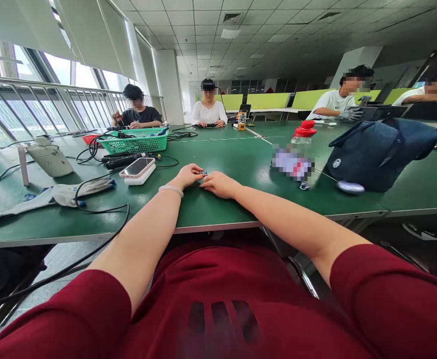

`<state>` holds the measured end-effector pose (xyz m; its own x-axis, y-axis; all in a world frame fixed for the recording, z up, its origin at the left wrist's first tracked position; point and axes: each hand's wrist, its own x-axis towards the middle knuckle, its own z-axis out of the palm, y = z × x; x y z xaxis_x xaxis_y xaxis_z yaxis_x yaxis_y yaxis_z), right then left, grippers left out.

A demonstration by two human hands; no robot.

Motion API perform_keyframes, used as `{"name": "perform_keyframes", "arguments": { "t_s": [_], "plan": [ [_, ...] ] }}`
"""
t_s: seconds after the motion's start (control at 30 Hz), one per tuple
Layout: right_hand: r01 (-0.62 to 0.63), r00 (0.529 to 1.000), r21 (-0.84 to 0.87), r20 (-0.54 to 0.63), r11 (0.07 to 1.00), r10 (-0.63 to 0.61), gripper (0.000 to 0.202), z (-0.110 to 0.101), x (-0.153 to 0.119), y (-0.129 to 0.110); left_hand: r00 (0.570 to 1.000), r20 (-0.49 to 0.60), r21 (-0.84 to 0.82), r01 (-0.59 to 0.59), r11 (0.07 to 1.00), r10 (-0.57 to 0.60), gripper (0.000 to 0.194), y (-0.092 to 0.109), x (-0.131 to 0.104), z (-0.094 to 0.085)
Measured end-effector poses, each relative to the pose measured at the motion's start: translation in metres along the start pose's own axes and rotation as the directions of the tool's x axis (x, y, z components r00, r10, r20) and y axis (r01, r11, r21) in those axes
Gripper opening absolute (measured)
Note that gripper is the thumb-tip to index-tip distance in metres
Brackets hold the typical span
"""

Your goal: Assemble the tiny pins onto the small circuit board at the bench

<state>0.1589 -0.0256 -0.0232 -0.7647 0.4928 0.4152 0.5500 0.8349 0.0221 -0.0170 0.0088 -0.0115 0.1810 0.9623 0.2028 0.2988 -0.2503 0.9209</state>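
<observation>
My left hand (189,175) and my right hand (221,184) meet over the green table (218,212), a little in from its near edge. Between their fingertips is a small, shiny, dark-and-clear object (203,173), too small to name. The left thumb and fingers pinch at it from the left. From the right, the bent fingers of my right hand close in against it, largely hiding it. A pale band (171,189) circles my left wrist.
To the left are a phone (138,168) on a white box, gloves (59,194), a beige jug (50,157), black cables and a green basket (134,144). Rightward are a red-lidded bottle (304,132), a blurred packet (293,163) and a navy bag (378,154). Several people sit beyond.
</observation>
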Motion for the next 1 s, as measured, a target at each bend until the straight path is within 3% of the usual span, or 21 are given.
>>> {"name": "perform_keyframes", "arguments": {
  "t_s": [0.43, 0.7, 1.0],
  "plan": [
    [-0.198, 0.980, 0.071, 0.028, 0.978, 0.197, 0.018, -0.0053, 0.0003, -0.0083, 1.000, 0.022, -0.060, -0.006, 0.998, 0.007, 0.037, -0.0071, 0.0052, -0.0010],
    [-0.219, 0.976, 0.026, 0.012, 0.975, 0.219, 0.025, -0.0008, -0.0038, -0.0030, 0.999, 0.034, -0.069, -0.006, 0.998, 0.008, 0.039, -0.0039, 0.0051, 0.0016],
    [-0.398, 0.917, 0.028, 0.022, 0.917, 0.398, 0.023, -0.0037, -0.0067, -0.0073, 0.998, 0.063, -0.031, 0.009, 0.999, -0.007, 0.039, -0.0021, 0.0038, 0.0054]
  ]
}}
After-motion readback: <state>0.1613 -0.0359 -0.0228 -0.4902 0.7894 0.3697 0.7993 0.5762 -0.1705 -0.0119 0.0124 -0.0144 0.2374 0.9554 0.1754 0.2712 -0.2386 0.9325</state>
